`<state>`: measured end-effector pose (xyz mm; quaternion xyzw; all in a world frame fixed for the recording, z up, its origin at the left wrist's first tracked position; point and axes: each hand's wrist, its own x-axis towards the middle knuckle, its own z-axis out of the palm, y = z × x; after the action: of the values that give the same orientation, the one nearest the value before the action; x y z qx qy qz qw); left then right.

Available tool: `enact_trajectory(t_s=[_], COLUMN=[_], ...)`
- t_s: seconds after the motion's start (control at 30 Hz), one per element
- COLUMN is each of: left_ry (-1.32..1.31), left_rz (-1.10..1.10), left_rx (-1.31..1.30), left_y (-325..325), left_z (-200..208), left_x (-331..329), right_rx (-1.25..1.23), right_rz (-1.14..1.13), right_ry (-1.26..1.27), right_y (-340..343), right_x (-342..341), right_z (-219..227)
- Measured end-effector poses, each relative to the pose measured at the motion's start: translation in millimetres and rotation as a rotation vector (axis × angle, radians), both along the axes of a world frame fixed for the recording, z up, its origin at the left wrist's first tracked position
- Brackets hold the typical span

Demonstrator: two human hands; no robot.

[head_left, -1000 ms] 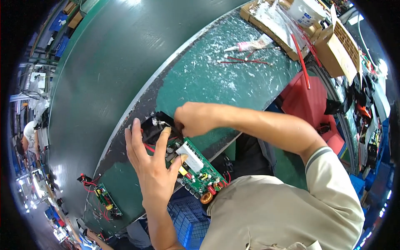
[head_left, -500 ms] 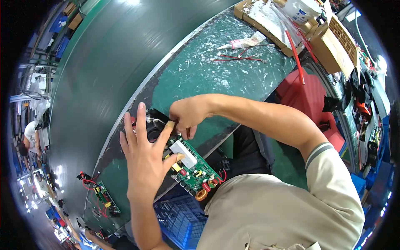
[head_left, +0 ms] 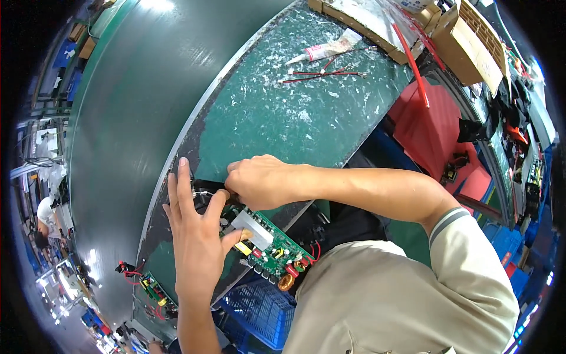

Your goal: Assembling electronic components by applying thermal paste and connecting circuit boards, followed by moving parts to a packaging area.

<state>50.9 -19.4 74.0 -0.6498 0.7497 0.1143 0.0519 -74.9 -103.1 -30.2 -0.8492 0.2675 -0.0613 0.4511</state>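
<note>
A green circuit board (head_left: 289, 243) with a pale metal heat sink (head_left: 257, 229) lies at the table's near edge, its coil end sticking out toward my body. My left hand (head_left: 197, 233) is spread over its far-left end, thumb on the heat sink and index fingertip beside my right hand. Under the left fingers a dark round part (head_left: 202, 200) with wires shows in part; it looks like a fan. My right hand (head_left: 257, 182) is curled closed at the board's far end, back of the hand up. Its fingertips, and whatever they pinch, are hidden.
Another wired circuit board (head_left: 156, 290) lies left. Farther off are a glue tube (head_left: 325, 50), red-black cables (head_left: 321, 74) and a cardboard tray (head_left: 368, 29). A blue basket (head_left: 262, 312) stands below the edge, and a red chair (head_left: 427, 130) at right.
My right hand has turned: its fingertips showed at the board before, and now its back and knuckles face up. The left hand stays spread, with its index finger more bent. The whole view has shifted slightly.
</note>
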Motion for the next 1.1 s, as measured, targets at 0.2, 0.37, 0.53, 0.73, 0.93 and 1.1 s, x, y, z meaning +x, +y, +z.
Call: enact_trajectory(t_s=[0.2,0.37,0.53,0.73,0.93,1.1], left_ry=[0.095,0.001,0.017,0.066,0.056,0.04], left_rz=[0.01,-0.011,-0.047,0.051,0.088,0.068], left_rx=[0.014,0.102,0.105,0.107,-0.046,-0.135], left_y=[-3.1,-8.3,-7.6,-4.6,14.6,24.9], left_z=[-6.1,0.8,-0.4,-2.8,-5.3,-10.1], left_x=[7.6,-4.9,-7.5,-7.3,-13.8,-10.3], right_rx=[0.029,0.025,0.092,0.058,0.022,0.029], right_rz=[-0.044,-0.096,-0.108,-0.203,-0.25,-0.249], right_ry=[-0.014,-0.07,-0.012,-0.102,-0.036,-0.004], right_y=[7.2,9.4,7.0,22.4,22.3,18.7], right_x=[-0.7,-1.1,1.8,1.9,5.2,6.6], right_z=[-0.8,-5.7,-4.1,-16.9,-18.7,-13.4])
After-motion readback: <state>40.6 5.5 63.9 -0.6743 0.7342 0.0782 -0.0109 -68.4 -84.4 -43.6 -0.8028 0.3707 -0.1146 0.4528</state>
